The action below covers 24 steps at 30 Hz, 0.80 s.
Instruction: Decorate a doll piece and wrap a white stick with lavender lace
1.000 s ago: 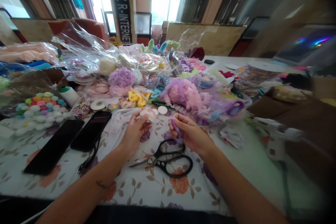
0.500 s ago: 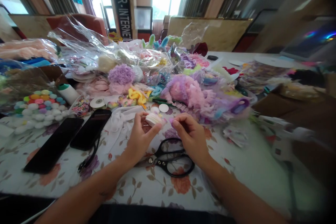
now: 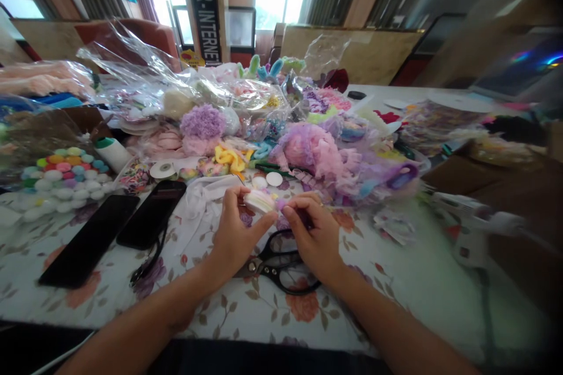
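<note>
My left hand [image 3: 235, 233] pinches a small white ruffled craft piece [image 3: 259, 201] between thumb and fingers, just above the floral tablecloth [image 3: 246, 304]. My right hand [image 3: 313, 233] holds a small purple strip [image 3: 281, 205] whose end touches the white piece. The two hands meet at the centre of the view. Black-handled scissors [image 3: 281, 269] lie on the cloth right beneath both hands, partly hidden by them.
Two black phones [image 3: 90, 240] [image 3: 152, 214] lie to the left, beside a bag of coloured pom-poms [image 3: 61, 179]. Piles of purple and pink fluffy trims [image 3: 316, 155] and plastic bags fill the table behind. A white glue gun [image 3: 470, 225] lies at the right.
My hands have come together: the right hand brought the purple strip up against the white piece, and both hands now cover more of the scissors.
</note>
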Motion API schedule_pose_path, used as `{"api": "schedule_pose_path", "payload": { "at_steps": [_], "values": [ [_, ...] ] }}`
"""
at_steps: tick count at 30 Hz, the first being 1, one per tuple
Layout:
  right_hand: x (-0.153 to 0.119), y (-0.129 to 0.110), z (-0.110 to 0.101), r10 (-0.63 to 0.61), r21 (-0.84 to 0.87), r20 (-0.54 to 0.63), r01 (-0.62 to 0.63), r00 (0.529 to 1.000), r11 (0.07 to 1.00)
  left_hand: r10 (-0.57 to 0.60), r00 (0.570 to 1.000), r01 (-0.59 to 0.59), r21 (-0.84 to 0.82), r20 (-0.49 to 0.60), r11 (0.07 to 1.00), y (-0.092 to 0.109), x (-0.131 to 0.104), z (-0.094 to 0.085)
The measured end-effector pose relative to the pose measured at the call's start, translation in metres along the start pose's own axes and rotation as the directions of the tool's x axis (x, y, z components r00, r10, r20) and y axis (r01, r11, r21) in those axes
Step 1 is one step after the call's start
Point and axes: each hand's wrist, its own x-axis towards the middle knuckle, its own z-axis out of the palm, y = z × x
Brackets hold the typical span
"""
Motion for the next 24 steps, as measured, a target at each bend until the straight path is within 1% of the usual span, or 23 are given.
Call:
{"api": "schedule_pose_path", "payload": {
  "at_steps": [2, 3, 8, 11, 15, 17, 21, 24],
  "values": [
    [-0.0002, 0.0004, -0.0001, -0.008, -0.005, -0.002, 0.008, 1.0, 1.0, 0.019, 1.0, -0.019, 0.053, 0.001, 0.998, 0.0002, -0.0001, -0.0002],
    [-0.0003, 0.0006, -0.0002, -0.014, -0.005, 0.0, 0.014, 1.0, 1.0, 0.02, 1.0, -0.02, 0.049, -0.001, 0.999, 0.0003, -0.0001, -0.0001],
    [0.0, 0.0012, -0.0006, -0.035, -0.005, 0.028, 0.035, 0.999, 0.999, 0.008, 1.0, -0.008, -0.062, -0.003, 0.998, 0.0003, -0.0002, 0.0003],
    [0.0001, 0.0012, -0.0003, -0.056, -0.007, 0.036, 0.057, 0.998, 0.998, -0.003, 1.0, 0.004, -0.055, 0.019, 0.998, 0.0006, -0.0005, 0.0],
    [-0.0002, 0.0014, 0.0001, -0.072, -0.024, 0.037, 0.073, 0.997, 0.997, -0.001, 1.0, 0.002, -0.067, 0.017, 0.998, 0.0009, -0.0006, -0.0007],
    [-0.0003, 0.0018, 0.0004, -0.08, -0.03, 0.034, 0.081, 0.996, 0.996, 0.033, 0.999, -0.032, -0.028, 0.02, 0.999, -0.0004, -0.0002, -0.0012],
    [-0.0005, 0.0035, 0.0014, -0.122, -0.029, 0.013, 0.122, 0.992, 0.992, 0.115, 0.992, -0.121, 0.127, 0.052, 0.985, -0.0055, 0.0008, -0.0028],
    [-0.0007, 0.0052, 0.0024, -0.155, -0.04, -0.002, 0.155, 0.988, 0.987, 0.139, 0.987, -0.15, 0.172, 0.075, 0.974, -0.008, 0.0007, -0.0037]
  ]
}}
